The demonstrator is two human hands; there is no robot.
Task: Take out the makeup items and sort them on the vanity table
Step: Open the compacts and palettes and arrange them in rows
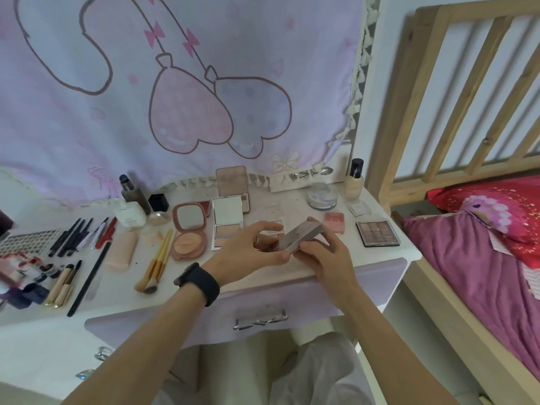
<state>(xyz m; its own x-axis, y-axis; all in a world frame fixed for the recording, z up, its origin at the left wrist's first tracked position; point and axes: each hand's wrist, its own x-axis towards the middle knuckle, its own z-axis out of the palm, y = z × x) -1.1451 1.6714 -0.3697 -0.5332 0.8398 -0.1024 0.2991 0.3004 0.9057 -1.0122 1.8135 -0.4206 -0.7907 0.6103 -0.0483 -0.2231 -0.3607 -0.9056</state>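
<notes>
flat grey palette (301, 236) is held in the air over the front-right part of the vanity table (117, 290), not touching it; long axis runs near-left to far-right, far-right end raised, broad face tilted up toward the camera. Both forearms reach in from below and converge on it. Left hand (248, 252), black wristband (198, 283) on that wrist, pinches the near-left end: thumb at the near corner, fingers arched over the far edge. Right hand (324, 258) grips the right side, thumb along the near edge, fingers curled round the back. Neither hand is loose. Open pink compact (188, 235) lies left of the hands, brown eyeshadow palette (377, 232) to the right
</notes>
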